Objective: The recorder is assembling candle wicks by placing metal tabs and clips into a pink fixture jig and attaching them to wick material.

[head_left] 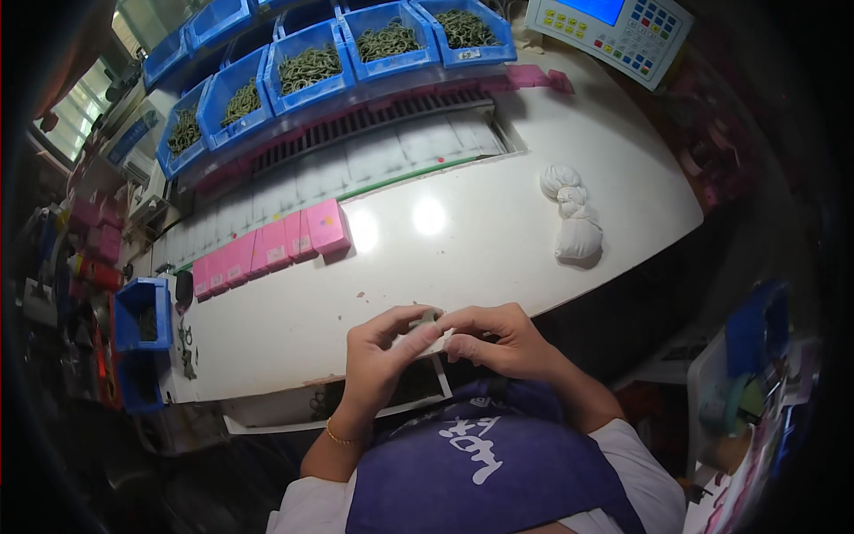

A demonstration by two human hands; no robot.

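Just above the near edge of the white worktop (445, 258), my two hands meet at the fingertips. My left hand (382, 343) is closed, its thumb and forefinger pinching a small grey-green piece (429, 316), mostly covered by the fingers. My right hand (498, 338) is closed too, thumb and fingertips brought together right beside the left thumb. What lies between the right fingers is hidden. A row of pink blocks (271, 245) stands on the worktop beyond my left hand.
Blue bins (307, 76) of thin green pieces line the far side. A white knotted cloth pouch (578, 236) lies at right. Far right stands a keypad machine (614, 36) with a blue screen. An open drawer (267, 414) sits under the near edge; small tools (187, 343) lie at left.
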